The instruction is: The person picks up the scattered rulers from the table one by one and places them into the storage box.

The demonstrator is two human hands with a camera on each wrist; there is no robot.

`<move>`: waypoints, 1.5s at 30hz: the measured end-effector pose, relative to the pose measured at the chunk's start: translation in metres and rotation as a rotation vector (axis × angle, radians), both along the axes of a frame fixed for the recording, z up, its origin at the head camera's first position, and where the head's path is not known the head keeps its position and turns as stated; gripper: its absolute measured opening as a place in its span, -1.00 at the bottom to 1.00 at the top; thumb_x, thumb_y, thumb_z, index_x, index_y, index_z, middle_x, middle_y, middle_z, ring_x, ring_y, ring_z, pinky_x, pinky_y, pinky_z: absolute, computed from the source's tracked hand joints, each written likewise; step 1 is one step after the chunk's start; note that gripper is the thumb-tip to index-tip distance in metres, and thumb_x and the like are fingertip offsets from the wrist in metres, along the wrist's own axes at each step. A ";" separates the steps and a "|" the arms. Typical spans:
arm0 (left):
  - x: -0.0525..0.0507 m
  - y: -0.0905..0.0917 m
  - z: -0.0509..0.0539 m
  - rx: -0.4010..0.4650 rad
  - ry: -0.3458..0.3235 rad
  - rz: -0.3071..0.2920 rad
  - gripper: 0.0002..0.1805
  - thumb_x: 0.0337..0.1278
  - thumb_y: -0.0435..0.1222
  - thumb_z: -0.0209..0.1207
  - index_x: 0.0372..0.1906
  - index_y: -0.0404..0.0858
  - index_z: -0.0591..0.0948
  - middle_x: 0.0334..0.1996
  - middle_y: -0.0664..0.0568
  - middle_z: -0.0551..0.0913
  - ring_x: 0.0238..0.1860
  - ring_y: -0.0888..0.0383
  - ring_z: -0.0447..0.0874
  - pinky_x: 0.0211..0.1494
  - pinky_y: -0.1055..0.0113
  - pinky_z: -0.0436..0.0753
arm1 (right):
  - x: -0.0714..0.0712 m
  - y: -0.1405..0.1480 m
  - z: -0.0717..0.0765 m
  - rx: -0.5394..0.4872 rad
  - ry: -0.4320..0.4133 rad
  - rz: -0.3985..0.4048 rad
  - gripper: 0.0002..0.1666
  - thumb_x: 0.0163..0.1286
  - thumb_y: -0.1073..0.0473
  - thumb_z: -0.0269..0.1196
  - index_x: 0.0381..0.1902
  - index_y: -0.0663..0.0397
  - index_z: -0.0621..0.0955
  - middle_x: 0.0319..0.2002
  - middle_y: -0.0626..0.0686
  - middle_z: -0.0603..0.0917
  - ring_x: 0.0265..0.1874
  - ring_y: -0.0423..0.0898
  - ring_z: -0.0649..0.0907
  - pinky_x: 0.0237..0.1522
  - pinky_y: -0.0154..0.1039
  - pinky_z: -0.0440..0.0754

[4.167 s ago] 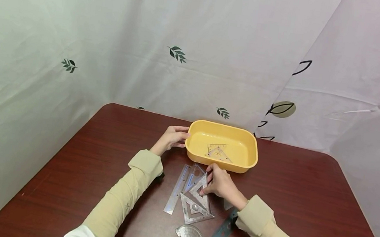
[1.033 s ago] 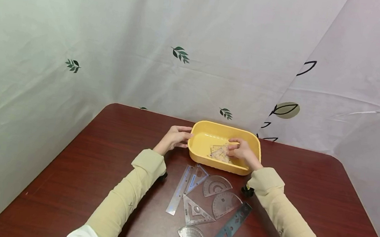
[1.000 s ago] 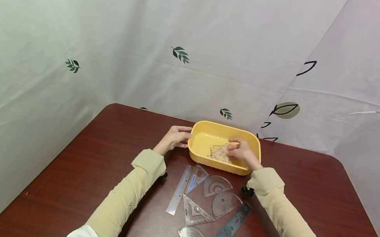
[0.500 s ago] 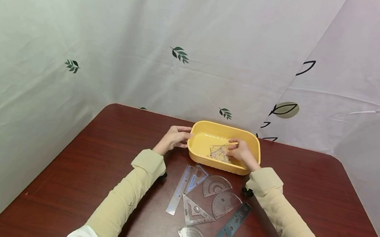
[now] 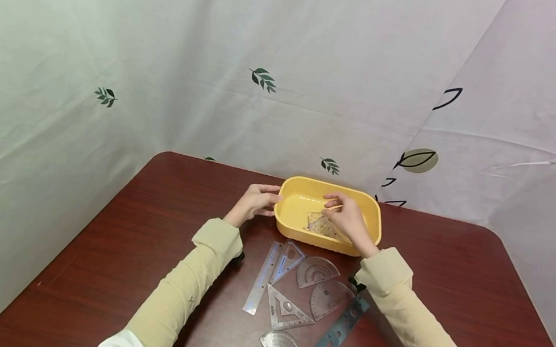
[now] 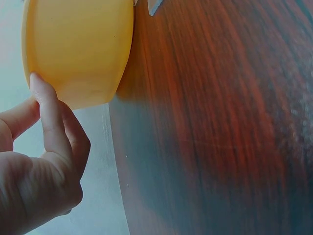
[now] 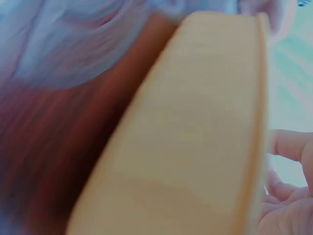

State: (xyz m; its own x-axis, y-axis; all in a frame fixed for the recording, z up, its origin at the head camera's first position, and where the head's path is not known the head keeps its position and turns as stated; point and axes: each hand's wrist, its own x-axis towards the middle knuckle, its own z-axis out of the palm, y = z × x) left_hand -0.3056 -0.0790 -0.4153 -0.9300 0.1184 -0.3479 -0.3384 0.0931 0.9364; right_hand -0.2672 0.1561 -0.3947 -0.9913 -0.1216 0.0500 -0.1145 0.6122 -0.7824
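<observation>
In the head view, my left hand point(image 5: 256, 201) holds the left end of a yellow plastic tray point(image 5: 302, 188), thumb at the rim and fingers at the outer wall. The left wrist view shows a fingertip against the tray's edge. My right hand point(image 5: 347, 218) is over the tray's right half, fingers loosely bent, with nothing visible between them. Overlapping clear set squares point(image 5: 320, 225) lie on the tray floor just below it, partly hidden by that hand. In the right wrist view the tray wall point(image 7: 181, 122) covers most of the hand, and the picture is blurred.
In front of the tray lie a clear ruler point(image 5: 262, 279), a small set square point(image 5: 287, 261), a larger set square point(image 5: 288, 311), protractors point(image 5: 318, 272) and a bluish stencil ruler point(image 5: 338, 334). The brown table point(image 5: 147, 239) meets a white cloth backdrop point(image 5: 288, 83) behind.
Over four seconds, a set square went from the table into the tray with my right hand. In the last half second that hand has let go and risen slightly. The left hand stays put.
</observation>
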 end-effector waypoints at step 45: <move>0.000 -0.001 -0.001 -0.012 -0.004 -0.001 -0.53 0.20 -0.34 0.22 0.24 -0.18 0.52 0.02 -0.27 0.65 -0.15 0.02 0.73 -0.45 0.47 0.70 | 0.059 -0.081 -0.030 0.209 -0.052 0.274 -0.64 0.10 0.29 0.39 -0.11 0.32 0.68 -0.66 -0.01 0.67 -0.72 -0.26 0.57 -0.66 -0.46 0.48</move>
State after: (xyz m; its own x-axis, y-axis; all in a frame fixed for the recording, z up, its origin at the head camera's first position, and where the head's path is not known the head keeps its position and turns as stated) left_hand -0.3055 -0.0801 -0.4164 -0.9286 0.1153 -0.3528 -0.3419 0.1047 0.9339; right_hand -0.2079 0.0752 -0.4243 -0.9210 -0.3858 -0.0543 -0.2598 0.7120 -0.6523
